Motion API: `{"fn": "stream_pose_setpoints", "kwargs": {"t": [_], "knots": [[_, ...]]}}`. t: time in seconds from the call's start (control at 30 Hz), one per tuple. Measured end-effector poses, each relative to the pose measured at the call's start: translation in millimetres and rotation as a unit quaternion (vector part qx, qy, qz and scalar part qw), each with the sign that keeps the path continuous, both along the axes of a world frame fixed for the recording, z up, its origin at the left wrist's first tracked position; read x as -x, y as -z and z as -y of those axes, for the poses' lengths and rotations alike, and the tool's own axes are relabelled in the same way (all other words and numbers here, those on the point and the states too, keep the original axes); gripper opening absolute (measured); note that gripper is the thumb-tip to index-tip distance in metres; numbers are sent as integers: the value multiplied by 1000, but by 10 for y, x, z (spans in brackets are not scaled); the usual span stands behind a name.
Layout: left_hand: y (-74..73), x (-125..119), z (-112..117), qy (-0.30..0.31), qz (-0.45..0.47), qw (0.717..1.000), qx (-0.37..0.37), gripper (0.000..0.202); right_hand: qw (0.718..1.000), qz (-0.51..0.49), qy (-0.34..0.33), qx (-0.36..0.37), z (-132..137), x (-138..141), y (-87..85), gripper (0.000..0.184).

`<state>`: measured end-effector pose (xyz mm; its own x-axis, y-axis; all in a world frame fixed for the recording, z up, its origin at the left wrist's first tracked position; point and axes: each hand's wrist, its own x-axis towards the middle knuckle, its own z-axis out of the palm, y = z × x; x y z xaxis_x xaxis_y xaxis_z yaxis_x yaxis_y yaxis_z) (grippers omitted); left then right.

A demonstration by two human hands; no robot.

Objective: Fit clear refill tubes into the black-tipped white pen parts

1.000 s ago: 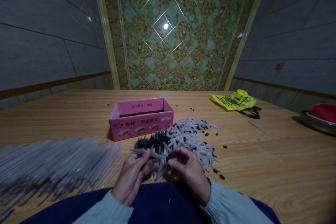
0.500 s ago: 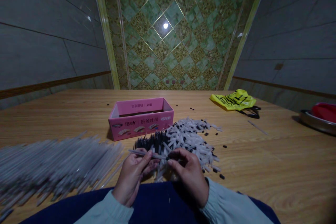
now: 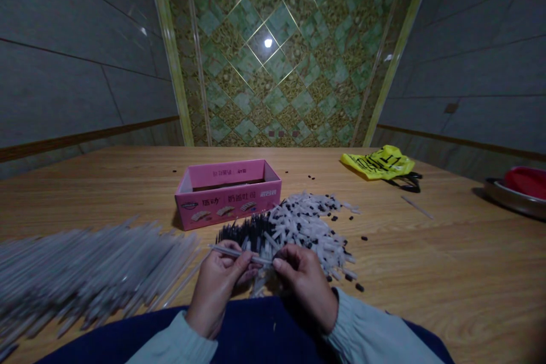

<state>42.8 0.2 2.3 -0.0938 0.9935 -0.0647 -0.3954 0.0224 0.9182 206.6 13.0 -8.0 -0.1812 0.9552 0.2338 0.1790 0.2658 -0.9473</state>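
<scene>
My left hand pinches a thin clear tube that points out to the left. My right hand is closed at the tube's right end, fingertips meeting the left hand's; what it pinches is too small to make out. Just beyond the hands lies a heap of small white and black parts and a bunch of dark thin pieces. A wide pile of long clear tubes covers the table to my left.
An open pink cardboard box stands behind the heaps. A yellow plastic bag with black handles lies far right. A metal dish holding something red sits at the right edge. The wooden table meets tiled walls.
My right hand has slid left until its fingertips meet the tube's right end. The left hand holds nearly still.
</scene>
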Motion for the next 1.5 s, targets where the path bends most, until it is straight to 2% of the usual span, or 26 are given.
{"fn": "stream_pose_setpoints", "kwargs": {"t": [0.13, 0.33, 0.4, 0.53, 0.63, 0.8, 0.93, 1.0, 1.13, 1.27, 1.3, 1.43, 1.5], "knots": [[10, -18, 20, -2, -14, 1000, -12, 37, 1000, 27, -9, 10, 5, 11, 32, 34], [-17, -24, 25, 3, -28, 1000, -13, 35, 989, -38, -52, 131, 14, 37, 47, 53], [-35, -6, 21, -2, -26, 1000, -10, 35, 995, -31, -41, 91, 11, 16, 11, 50], [-68, 26, 16, -29, -11, 999, -13, 35, 998, 25, 0, -52, 13, -29, -73, 22], [-78, 18, 23, -27, -3, 1000, -3, 37, 991, 88, 8, -96, 21, -49, -95, 14], [-78, -5, 31, -12, 11, 1000, 1, 38, 988, 139, -1, -68, 28, -65, -80, 43], [-80, 19, 14, -18, 12, 1000, -4, 36, 983, 152, 10, -105, 42, -53, -94, 18], [-77, 28, 7, -20, 12, 1000, -2, 37, 980, 154, 9, -122, 49, -48, -98, 16], [-78, 25, 13, -9, 6, 1000, 2, 37, 982, 163, -20, -92, 53, -49, -100, 43], [-92, 14, 28, -7, 11, 1000, 4, 38, 982, 150, 6, -113, 54, -49, -105, 20], [-92, 12, 30, -7, 10, 1000, 6, 38, 982, 147, 11, -117, 52, -49, -103, 19], [-83, 2, 32, -7, 10, 1000, 6, 40, 984, 152, -1, -88, 51, -55, -90, 42], [-84, -1, 31, -10, 12, 1000, 4, 40, 984, 153, 5, -90, 58, -57, -98, 36]]}}
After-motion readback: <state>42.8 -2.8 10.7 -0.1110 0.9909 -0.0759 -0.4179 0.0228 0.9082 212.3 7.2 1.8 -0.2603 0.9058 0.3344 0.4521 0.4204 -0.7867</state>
